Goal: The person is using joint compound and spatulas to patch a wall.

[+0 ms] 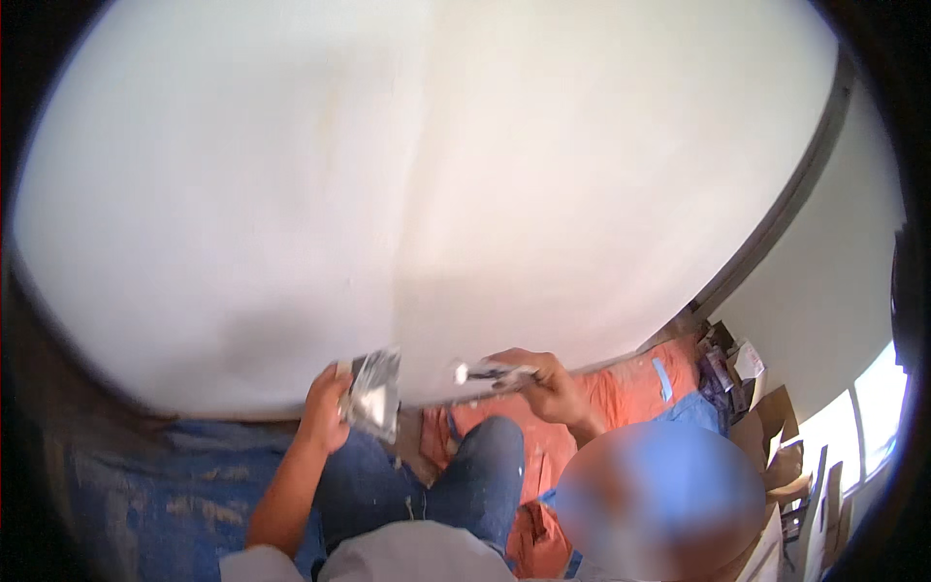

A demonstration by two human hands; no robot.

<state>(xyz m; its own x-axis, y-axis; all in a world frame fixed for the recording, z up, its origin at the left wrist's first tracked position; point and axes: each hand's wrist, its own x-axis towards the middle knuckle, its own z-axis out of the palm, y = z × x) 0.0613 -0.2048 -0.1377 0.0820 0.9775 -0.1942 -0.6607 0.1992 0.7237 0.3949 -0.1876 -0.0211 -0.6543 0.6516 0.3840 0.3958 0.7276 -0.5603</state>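
Observation:
My left hand (328,405) is closed on a flat metal putty blade (386,371) that carries a lump of white putty (372,407). Off to the right, my right hand (550,390) grips a putty knife (499,371), seen almost edge-on, with a white dab at its end. Both tools are held low in front of a large white wall (291,175), apart from each other. Whether the knife touches the wall, I cannot tell. My jeans-clad knees (485,466) are bent beneath the hands.
A stained blue sheet (184,504) covers the floor at left, an orange sheet (621,388) at right. Cardboard and boxes (766,417) crowd the right side, near a dark vertical strip (776,223) and a bright window (878,407). A blurred patch hides the lower right.

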